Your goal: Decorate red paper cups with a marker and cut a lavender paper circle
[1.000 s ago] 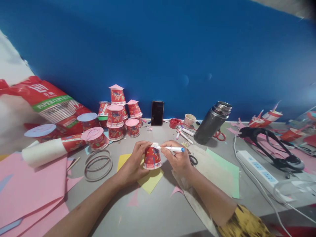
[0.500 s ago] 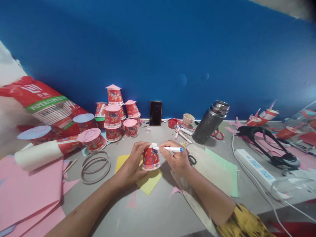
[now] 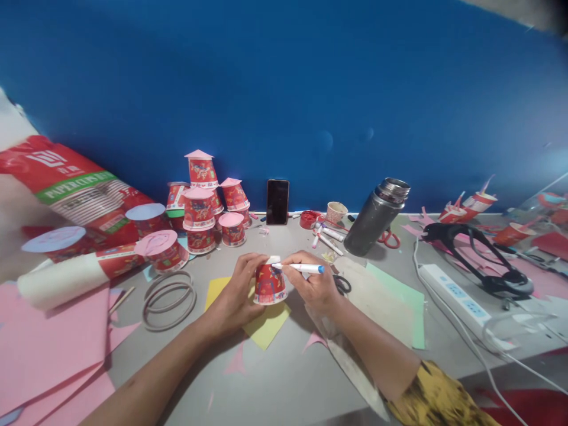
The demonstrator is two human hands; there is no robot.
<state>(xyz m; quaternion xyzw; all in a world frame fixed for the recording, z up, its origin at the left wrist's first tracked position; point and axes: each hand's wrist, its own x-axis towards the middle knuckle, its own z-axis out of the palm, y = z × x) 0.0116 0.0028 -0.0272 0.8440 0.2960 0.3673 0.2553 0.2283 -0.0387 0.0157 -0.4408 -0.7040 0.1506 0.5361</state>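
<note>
1. The red paper cup (image 3: 270, 285) was mouth-down at the middle of the near table, above the yellow sheet (image 3: 264, 335); whether its rim touched the sheet could not be told.
2. The left hand (image 3: 235, 291) curved around the cup's left side, pinching it between thumb and fingers.
3. The right hand (image 3: 314, 286) pinched a white, blue-ended marker (image 3: 307, 268), its tip at the cup's upper side. Marking looked under way; how much was drawn was too small to tell.
4. This cup bore no paper top, so by comparison it seemed less complete than its neighbours.
5. Beyond, to the left, the stacked cups (image 3: 199, 212) stood mouth-down, several with pink paper tops (image 3: 199, 154) in place; those looked finished in that respect.
6. Further left, more cups carried flat discs (image 3: 145, 212), pale blue or pink.
7. Loose markers (image 3: 331, 245) lay beside the dark bottle (image 3: 373, 223), and folded pink sheets (image 3: 48, 349) lay at the near left, apparently unused material.
</note>
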